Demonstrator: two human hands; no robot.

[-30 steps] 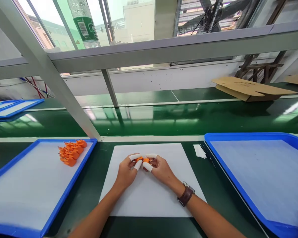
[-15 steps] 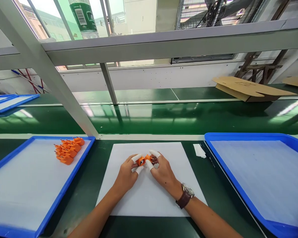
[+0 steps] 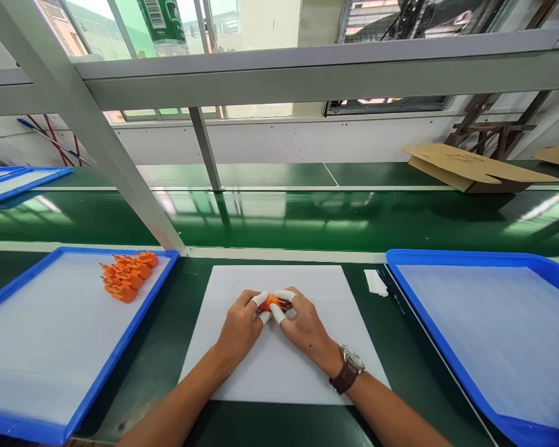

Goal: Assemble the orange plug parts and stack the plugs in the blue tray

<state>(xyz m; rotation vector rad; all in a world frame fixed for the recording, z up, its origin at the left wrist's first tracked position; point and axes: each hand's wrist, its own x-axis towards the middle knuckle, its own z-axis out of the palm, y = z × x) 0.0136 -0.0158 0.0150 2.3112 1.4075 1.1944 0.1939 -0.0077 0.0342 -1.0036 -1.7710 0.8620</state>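
Over the white sheet (image 3: pixel 279 366), both hands close around a small orange plastic part (image 3: pixel 269 302). My left hand (image 3: pixel 242 323) pinches its left side between thumb and forefinger. On the right side, my right hand (image 3: pixel 305 320) grips it, and a dark bit shows by those fingers. White finger cots cover the thumbs and forefingers. My fingers hide most of the part, so I cannot tell whether it is one piece or two joined. Several similar orange parts (image 3: pixel 129 273) lie in rows in the left blue-rimmed tray (image 3: pixel 116 354).
A second blue-rimmed tray (image 3: pixel 440 347) stands on the right, with a white paper scrap (image 3: pixel 376 282) beside it. Behind the table's edge runs a shiny green surface (image 3: pixel 284 217). A grey metal post (image 3: pixel 130 167) slants down at left. A cardboard box (image 3: pixel 475 167) lies at the back right.
Two orange pieces that showed side by side between my hands now appear pressed together as one. My fingertips have drawn closer. The camera view has shifted slightly.
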